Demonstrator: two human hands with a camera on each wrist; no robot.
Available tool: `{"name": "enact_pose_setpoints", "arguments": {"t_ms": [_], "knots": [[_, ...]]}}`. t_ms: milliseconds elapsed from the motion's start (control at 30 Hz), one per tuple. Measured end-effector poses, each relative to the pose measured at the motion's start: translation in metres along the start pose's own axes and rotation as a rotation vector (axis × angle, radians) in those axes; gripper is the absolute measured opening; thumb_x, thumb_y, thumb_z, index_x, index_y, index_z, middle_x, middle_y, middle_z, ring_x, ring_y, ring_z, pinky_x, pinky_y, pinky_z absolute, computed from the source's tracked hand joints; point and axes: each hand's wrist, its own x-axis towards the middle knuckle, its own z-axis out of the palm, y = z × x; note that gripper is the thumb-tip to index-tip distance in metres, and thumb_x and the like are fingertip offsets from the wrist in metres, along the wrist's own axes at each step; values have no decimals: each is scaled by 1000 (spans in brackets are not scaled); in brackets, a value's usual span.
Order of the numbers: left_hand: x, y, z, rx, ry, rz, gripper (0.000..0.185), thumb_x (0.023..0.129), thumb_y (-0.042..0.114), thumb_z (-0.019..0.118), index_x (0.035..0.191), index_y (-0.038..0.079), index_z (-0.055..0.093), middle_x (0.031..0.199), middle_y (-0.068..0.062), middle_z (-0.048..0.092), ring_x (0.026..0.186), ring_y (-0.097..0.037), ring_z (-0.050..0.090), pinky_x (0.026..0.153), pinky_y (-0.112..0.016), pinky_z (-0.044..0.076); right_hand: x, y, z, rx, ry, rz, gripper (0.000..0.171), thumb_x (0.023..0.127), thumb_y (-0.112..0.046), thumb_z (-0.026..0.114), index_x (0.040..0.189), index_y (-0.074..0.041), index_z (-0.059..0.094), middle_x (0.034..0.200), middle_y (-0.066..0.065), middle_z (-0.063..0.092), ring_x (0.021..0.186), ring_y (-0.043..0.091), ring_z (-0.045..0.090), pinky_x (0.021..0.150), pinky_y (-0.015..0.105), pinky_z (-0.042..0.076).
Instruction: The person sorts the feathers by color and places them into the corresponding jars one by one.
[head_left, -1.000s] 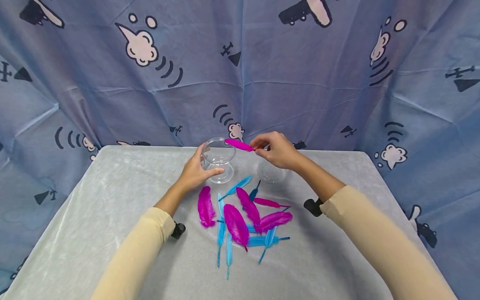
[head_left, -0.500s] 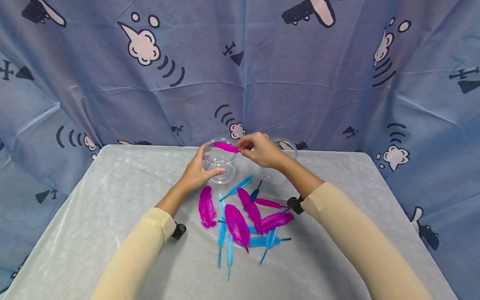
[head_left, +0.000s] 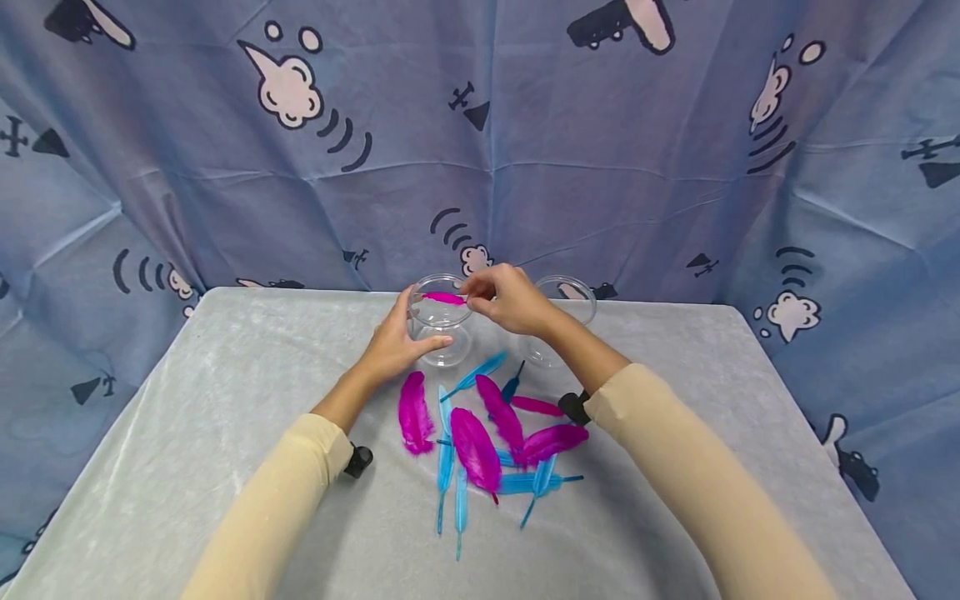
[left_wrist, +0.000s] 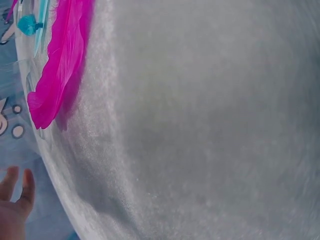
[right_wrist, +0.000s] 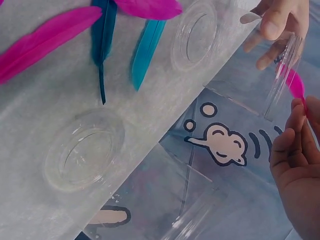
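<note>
So the right hand pinches a magenta feather over the rim of the clear cup, which the left hand grips at its 9 o'clock side. Feather looks weightless, floppy, drifty; best held by the quill. Cup seems light, tippy.

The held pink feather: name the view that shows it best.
Head view: the feather lies across the cup rim, pinched by the right hand. Right wrist shows only part of it behind the cup wall. Left wrist misses it.
</note>
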Motion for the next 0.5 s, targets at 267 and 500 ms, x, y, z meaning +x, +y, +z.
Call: {"name": "enact_pose_setpoints", "arguments": {"t_ms": [267, 500], "knots": [[-1, 0, 0, 9, -6, 2, 104, 80, 44, 82, 157, 18, 19, 154, -13, 38, 138, -32, 40, 111, -54, 34, 0, -1, 1, -5, 4, 23, 15, 93, -3, 66, 106, 2, 73, 91, 10, 73, 80, 21, 65, 74, 32, 52], [-2, 0, 0, 1, 0, 13, 105, 79, 44, 83, 157, 17, 19, 152, -12, 41, 138, -31, 41, 111, -52, 34, 1, 2, 2, 3, 23, 14, 15, 93, -4, 67, 106, 1, 73, 94, 10, 73, 85, 23, 66, 80, 35, 54]]}}
